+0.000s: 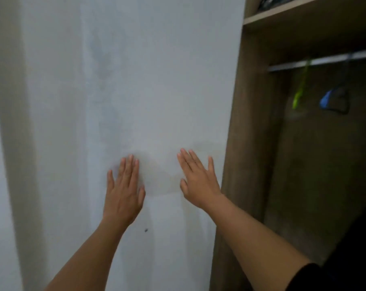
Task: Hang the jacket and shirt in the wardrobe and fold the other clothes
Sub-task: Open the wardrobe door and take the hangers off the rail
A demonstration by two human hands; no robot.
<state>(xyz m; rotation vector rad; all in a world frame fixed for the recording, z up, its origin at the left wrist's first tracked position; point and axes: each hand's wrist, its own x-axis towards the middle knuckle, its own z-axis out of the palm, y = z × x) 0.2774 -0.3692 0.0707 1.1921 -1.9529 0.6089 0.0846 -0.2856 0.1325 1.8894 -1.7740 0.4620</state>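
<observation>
Here we hold left hand [123, 192] and right hand [198, 181] flat, each grip fully open, empty, against the white wall [135, 80]. Wardrobe [255, 122] stands right; no lettering legible.

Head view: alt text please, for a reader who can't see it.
Two bare hands, left hand and right hand, lie open against a white panel. To the right, an open wooden wardrobe shows a rail holding a green hanger and a blue hanger.
</observation>
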